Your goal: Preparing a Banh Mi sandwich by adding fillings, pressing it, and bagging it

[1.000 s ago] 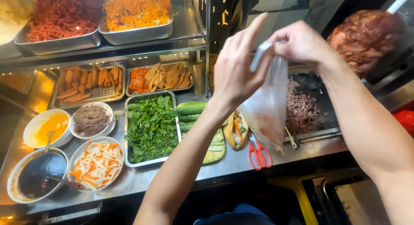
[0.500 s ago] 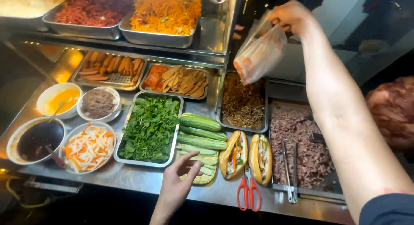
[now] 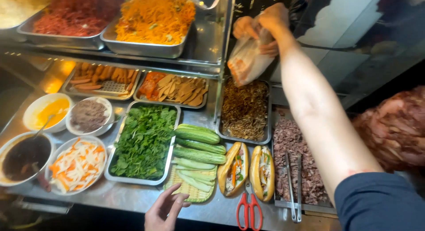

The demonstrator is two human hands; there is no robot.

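Observation:
My right hand (image 3: pixel 275 19) is stretched up and away over the counter, shut on the top of a clear plastic bag (image 3: pixel 247 62) with orange and white contents. Another person's hand (image 3: pixel 242 28) touches the bag's top from the far side. The bag hangs above a steel tray of brown shredded food (image 3: pixel 244 108). My left hand (image 3: pixel 163 209) rests open at the counter's front edge, fingers apart, right beside a woven basket of cucumbers (image 3: pixel 195 160). Two filled bread rolls (image 3: pixel 248 170) lie to the right of the basket.
Red scissors (image 3: pixel 249 209) lie at the front edge. Tongs (image 3: pixel 293 186) rest in a tray of chopped meat (image 3: pixel 295 160). A tray of green herbs (image 3: pixel 144 140), bowls of sauce and pickles (image 3: pixel 77 165), and upper trays of shredded vegetables (image 3: pixel 152 18) fill the left. A meat spit (image 3: pixel 394 127) stands at the right.
My right hand has carried the bag further away and up, where another hand now meets it. My left hand stays low at the counter's front edge.

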